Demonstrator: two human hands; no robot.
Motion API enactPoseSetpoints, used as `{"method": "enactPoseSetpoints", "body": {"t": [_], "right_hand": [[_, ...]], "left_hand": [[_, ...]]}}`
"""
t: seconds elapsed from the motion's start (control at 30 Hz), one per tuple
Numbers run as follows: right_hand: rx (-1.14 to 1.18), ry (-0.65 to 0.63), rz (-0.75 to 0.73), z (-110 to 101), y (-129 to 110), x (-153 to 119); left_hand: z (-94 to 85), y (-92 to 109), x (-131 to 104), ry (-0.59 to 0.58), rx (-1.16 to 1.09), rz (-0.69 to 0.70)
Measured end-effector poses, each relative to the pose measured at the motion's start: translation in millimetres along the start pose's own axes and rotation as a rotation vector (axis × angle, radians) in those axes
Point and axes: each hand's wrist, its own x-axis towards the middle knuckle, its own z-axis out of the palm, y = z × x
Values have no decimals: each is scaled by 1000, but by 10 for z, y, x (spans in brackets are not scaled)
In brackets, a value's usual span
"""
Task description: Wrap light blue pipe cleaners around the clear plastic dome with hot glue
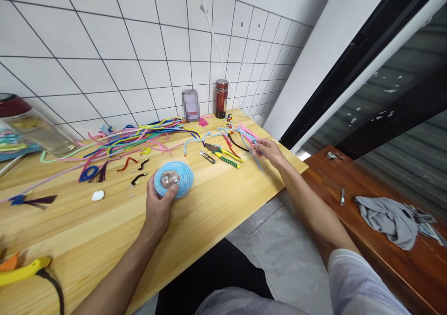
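Observation:
My left hand [159, 205] is closed on a round coil of light blue pipe cleaner [184, 177] with a clear, shiny centre, the thumb lying over its middle. Over by the right end of the table, my right hand [267, 151] pinches a light blue pipe cleaner [257, 162], close to a small pile of pink and blue pipe cleaners [246, 133]. Between the hands lie pliers [225, 155] with green and yellow handles and small thread snips [206, 156]. Red and black pipe cleaner pieces [238, 143] lie just behind the pliers.
Many coloured pipe cleaners [139, 135] spread along the tiled wall. A red-brown thermos [221, 99] and a propped phone [191, 105] stand at the back. A glass bottle [38, 124] is at the left, a yellow-handled tool [26, 270] at the near left. A grey cloth [387, 219] lies on the lower wooden surface.

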Motion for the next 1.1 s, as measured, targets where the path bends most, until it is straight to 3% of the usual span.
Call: {"method": "enactPoseSetpoints", "body": {"t": [0.23,0.43,0.67,0.9,1.1], "right_hand": [[-216,-67,7,167,-61,-193],[-691,61,67,65,0,-275],[-1005,44,200,100,165,-303],[-928,74,241,89,214,-219],[-458,60,159,-45,16,-242]], "left_hand": [[32,58,-18,5,5,14],[19,48,-21,-6,9,45],[10,47,-16,-10,12,44],[24,63,-11,9,22,52],[19,54,-5,3,5,62]]}}
